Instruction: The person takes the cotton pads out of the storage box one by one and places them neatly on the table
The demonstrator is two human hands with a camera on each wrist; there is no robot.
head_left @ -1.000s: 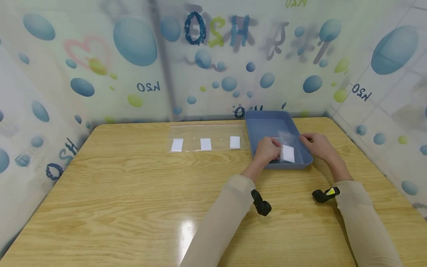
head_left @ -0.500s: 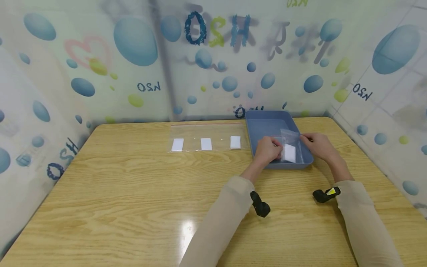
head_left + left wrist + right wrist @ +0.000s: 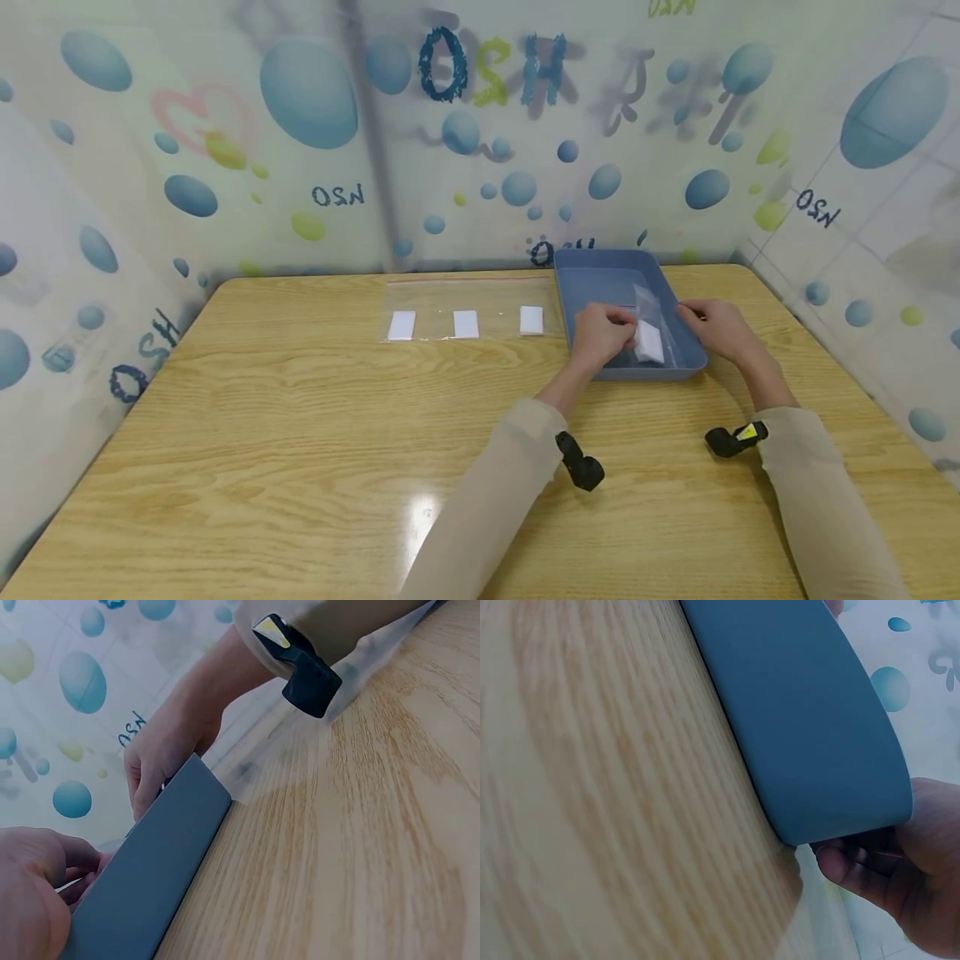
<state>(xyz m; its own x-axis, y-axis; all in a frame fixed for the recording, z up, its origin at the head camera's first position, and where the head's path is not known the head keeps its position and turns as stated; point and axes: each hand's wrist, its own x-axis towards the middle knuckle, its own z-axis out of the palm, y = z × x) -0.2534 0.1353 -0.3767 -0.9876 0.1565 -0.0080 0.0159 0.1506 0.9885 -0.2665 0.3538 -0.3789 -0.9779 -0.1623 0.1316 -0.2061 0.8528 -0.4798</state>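
The blue tray (image 3: 637, 375) stands on the table's far right. Within it, at the front right, lies a small clear plastic bag (image 3: 647, 304) with a folded white square (image 3: 648, 342) in it. My left hand (image 3: 600, 335) reaches over the tray's front edge and pinches the bag's left side; its fingertips are partly hidden behind the tray wall in the left wrist view. At the right rim, my right hand (image 3: 716, 325) grips the tray wall, with fingers curled against its outer side in the right wrist view.
Left of the tray lies a wide clear zip bag (image 3: 472, 293), with three white squares (image 3: 466, 324) spaced along its lower edge. The wooden table (image 3: 262, 417) runs back to a patterned wall (image 3: 442, 183). Black wrist cameras (image 3: 581, 462) sit on both sleeves.
The small bag's right side, spread near my right fingers half a second ago, now lies narrower and away from them. The white square has tilted. My left hand has shifted slightly; the right stays put.
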